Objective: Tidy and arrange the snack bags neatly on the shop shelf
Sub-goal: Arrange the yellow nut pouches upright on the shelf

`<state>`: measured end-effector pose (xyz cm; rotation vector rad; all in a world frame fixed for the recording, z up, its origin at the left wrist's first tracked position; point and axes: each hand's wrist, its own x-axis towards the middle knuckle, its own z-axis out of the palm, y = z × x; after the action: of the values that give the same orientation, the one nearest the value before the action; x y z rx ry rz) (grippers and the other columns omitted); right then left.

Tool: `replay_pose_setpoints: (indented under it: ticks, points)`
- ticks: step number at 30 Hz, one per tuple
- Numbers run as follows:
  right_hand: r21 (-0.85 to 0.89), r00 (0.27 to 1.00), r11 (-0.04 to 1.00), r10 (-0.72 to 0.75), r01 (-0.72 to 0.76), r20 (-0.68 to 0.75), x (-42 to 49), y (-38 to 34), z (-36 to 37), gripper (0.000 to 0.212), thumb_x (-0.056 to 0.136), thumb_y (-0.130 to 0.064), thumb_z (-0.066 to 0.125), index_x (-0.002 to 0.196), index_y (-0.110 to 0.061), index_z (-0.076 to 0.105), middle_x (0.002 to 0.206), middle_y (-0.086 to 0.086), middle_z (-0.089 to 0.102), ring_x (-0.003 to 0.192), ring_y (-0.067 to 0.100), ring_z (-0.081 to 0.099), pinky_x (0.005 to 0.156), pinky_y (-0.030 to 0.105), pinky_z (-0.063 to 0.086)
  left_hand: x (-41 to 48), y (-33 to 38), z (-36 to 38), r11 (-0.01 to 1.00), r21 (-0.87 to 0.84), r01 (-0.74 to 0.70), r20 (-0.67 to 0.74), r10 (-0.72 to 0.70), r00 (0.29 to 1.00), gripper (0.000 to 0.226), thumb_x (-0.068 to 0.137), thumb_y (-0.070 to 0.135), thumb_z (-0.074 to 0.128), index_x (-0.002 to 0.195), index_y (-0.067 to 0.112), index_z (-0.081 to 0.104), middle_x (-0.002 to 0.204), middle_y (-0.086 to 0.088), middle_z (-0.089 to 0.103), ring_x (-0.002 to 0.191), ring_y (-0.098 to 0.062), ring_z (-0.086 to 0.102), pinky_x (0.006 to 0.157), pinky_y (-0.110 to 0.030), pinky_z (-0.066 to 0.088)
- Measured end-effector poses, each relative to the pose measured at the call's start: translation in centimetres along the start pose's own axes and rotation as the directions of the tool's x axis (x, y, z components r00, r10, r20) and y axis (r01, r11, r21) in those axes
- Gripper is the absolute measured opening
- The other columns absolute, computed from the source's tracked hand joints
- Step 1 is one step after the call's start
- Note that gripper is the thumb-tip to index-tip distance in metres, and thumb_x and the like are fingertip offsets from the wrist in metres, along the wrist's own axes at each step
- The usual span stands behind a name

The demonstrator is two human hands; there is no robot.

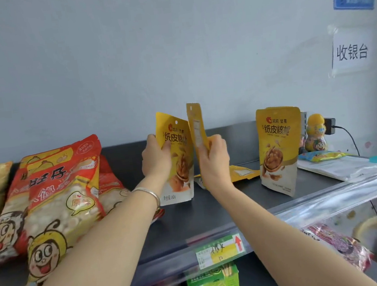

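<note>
While upright, pouches (180, 162) (195, 123) in curled grips (155, 163) (215, 163)

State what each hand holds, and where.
The left hand grips a yellow walnut pouch by its upper left edge; right hand grips a second pouch, edge-on, around its middle.

Two walnut pouches (176, 158) stand on the shelf (225, 209), left of a third (277, 149).
</note>
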<state>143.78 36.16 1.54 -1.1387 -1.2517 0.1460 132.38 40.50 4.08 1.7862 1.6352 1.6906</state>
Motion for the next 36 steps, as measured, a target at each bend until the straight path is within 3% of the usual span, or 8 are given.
replay_pose_setpoints:
  ticks: [5,9,11,17,21,26,31,36]
  points:
    - [-0.038,0.991,0.998,-0.043,0.048,0.129,-1.9,-1.5,1.4,0.012,0.095,-0.016,0.047,0.086,-0.012,0.039,0.112,0.008,0.045,0.096,0.032,0.047,0.083,0.040,0.041,-1.7,0.1,-0.7,0.990,-0.139,-0.034,-0.055,0.027,0.998,0.018,0.095,0.027,0.050,0.096,0.010,0.045,0.089,-0.005,0.056,0.088,-0.032,0.057,0.075,-0.039,0.046]
    - [-0.228,0.956,0.972,0.009,0.061,0.293,-2.6,-1.6,2.1,0.030,0.091,-0.050,0.047,0.086,-0.020,0.048,0.133,0.000,0.041,0.118,0.025,0.040,0.097,0.048,0.038,-2.6,-0.5,-1.7,0.946,-0.322,-0.028,-0.046,0.014,0.999,0.017,0.098,0.030,0.045,0.099,0.014,0.049,0.089,0.002,0.057,0.092,-0.026,0.056,0.077,-0.033,0.040]
    - [-0.086,0.934,0.994,0.091,-0.065,0.345,-2.4,-1.2,1.8,0.039,0.085,-0.064,0.036,0.081,-0.027,0.049,0.130,-0.003,0.044,0.118,0.022,0.042,0.101,0.052,0.035,-2.8,-1.2,-2.1,0.912,-0.410,-0.007,-0.018,0.000,1.000,0.017,0.100,0.032,0.041,0.100,0.018,0.051,0.092,0.004,0.059,0.096,-0.023,0.058,0.083,-0.036,0.044]
    - [0.107,0.878,0.940,0.257,-0.324,0.403,-0.3,2.1,0.5,0.062,0.092,-0.050,0.052,0.144,-0.023,0.031,0.140,0.001,0.040,0.123,0.021,0.047,0.105,0.046,0.041,-3.9,-2.6,-3.1,0.825,-0.562,0.062,0.114,0.004,0.993,0.026,0.102,0.032,0.035,0.116,0.021,0.054,0.117,0.001,0.062,0.110,-0.018,0.059,0.099,-0.043,0.045]
    - [0.189,0.765,0.840,0.341,-0.509,0.546,0.6,2.8,0.6,0.086,0.088,-0.052,0.057,0.153,-0.023,0.008,0.149,0.004,0.038,0.133,0.025,0.043,0.108,0.043,0.038,-4.6,-2.6,-3.3,0.806,-0.586,0.084,0.173,0.023,0.985,0.029,0.102,0.030,0.035,0.122,0.019,0.053,0.117,0.003,0.063,0.109,-0.014,0.060,0.097,-0.037,0.047]
    - [0.167,0.829,0.886,0.317,-0.432,0.460,0.4,3.0,1.9,0.064,0.072,-0.053,0.075,0.117,-0.013,0.052,0.111,0.007,0.066,0.097,0.021,0.067,0.088,0.038,0.055,-4.5,-3.5,-3.1,0.855,-0.514,0.070,0.073,-0.038,0.997,0.019,0.098,0.022,0.045,0.096,0.022,0.065,0.099,-0.001,0.070,0.092,-0.020,0.066,0.086,-0.042,0.052]
    - [0.211,0.931,0.931,0.236,-0.299,0.278,0.5,2.6,0.7,0.030,0.083,-0.040,0.069,0.085,-0.015,0.053,0.085,0.006,0.063,0.082,0.023,0.063,0.074,0.038,0.054,-4.4,-2.8,-3.2,0.748,-0.661,0.065,-0.081,-0.158,0.984,0.029,0.100,0.023,0.044,0.073,0.018,0.054,0.066,0.001,0.054,0.060,-0.014,0.050,0.059,-0.031,0.041]
    - [0.052,0.973,0.980,0.198,-0.193,-0.119,1.7,2.6,-4.9,0.026,0.094,-0.037,0.054,0.093,-0.012,0.049,0.075,-0.003,0.054,0.078,0.023,0.054,0.067,0.037,0.041,-5.7,1.5,0.2,0.720,-0.693,-0.011,-0.069,-0.051,0.996,0.034,0.101,0.020,0.039,0.068,0.018,0.043,0.066,0.004,0.045,0.057,-0.002,0.042,0.057,-0.018,0.037]
